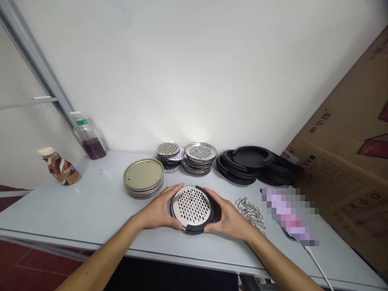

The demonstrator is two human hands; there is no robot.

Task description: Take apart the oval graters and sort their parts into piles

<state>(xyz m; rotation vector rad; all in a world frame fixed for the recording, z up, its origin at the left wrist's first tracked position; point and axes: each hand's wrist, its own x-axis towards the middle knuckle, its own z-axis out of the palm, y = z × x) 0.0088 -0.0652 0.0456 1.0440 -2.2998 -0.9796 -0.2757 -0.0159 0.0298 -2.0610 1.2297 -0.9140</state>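
Between my two hands is a round metal grater disc point(192, 205) set in a black rim, low over the front part of the table. My left hand point(160, 208) curves around its left edge, thumb at the near side and fingers at the far side. On the opposite edge, my right hand point(226, 214) grips the black rim the same way. Left of it stands a stack of gold-coloured round plates point(144, 174). Right of my right hand lies a pile of bent metal wire clips point(251, 212).
Behind are perforated grater discs point(168, 149), rimmed metal discs point(200, 152) and stacked black plastic rings point(253, 157). At left stand a coffee bottle point(62, 167) and a bottle of dark liquid point(91, 139). A blurred phone with a cable point(318, 264) and a large cardboard box point(342, 173) are at right.
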